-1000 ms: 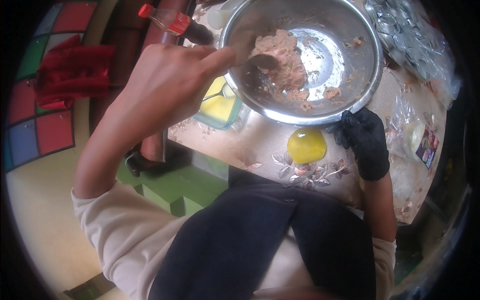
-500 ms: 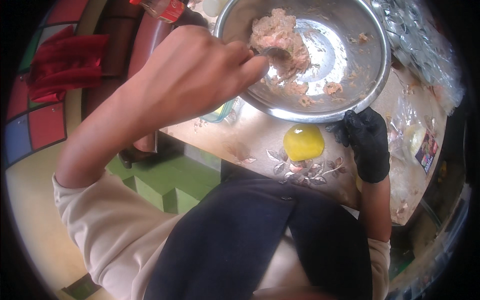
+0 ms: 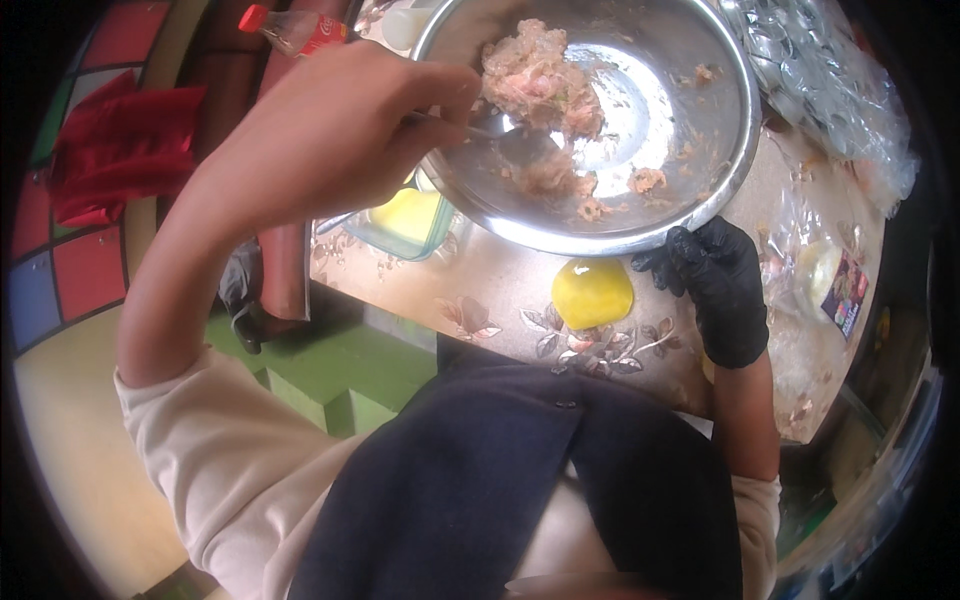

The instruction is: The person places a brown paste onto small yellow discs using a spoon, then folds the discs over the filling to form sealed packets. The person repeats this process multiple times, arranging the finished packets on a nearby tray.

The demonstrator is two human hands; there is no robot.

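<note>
My bare left hand (image 3: 350, 130) grips a metal spoon (image 3: 520, 147) by its handle, its tip down among the minced meat (image 3: 540, 75). The pinkish meat is heaped against the left side of a large steel bowl (image 3: 590, 243), with smaller bits scattered inside. In a black glove, my right hand (image 3: 720, 290) has its fingers curled at the bowl's near right rim. Just left of those fingers, a glossy yellow round sheet, like a dumpling wrapper (image 3: 593, 294), lies on the flowered tablecloth (image 3: 470, 300).
A clear green-tinted container (image 3: 430, 240) holding similar yellow sheets sits left of the bowl, partly under my left arm. Behind that arm is a red-capped bottle (image 3: 290, 32). Clear plastic packaging (image 3: 840, 100) crowds the right side, with a bag bearing a dark label (image 3: 848, 290) nearer.
My left hand has drawn the spoon leftward, from the meat heap toward the bowl's near left wall. More of the container shows. My right hand keeps its place at the rim.
</note>
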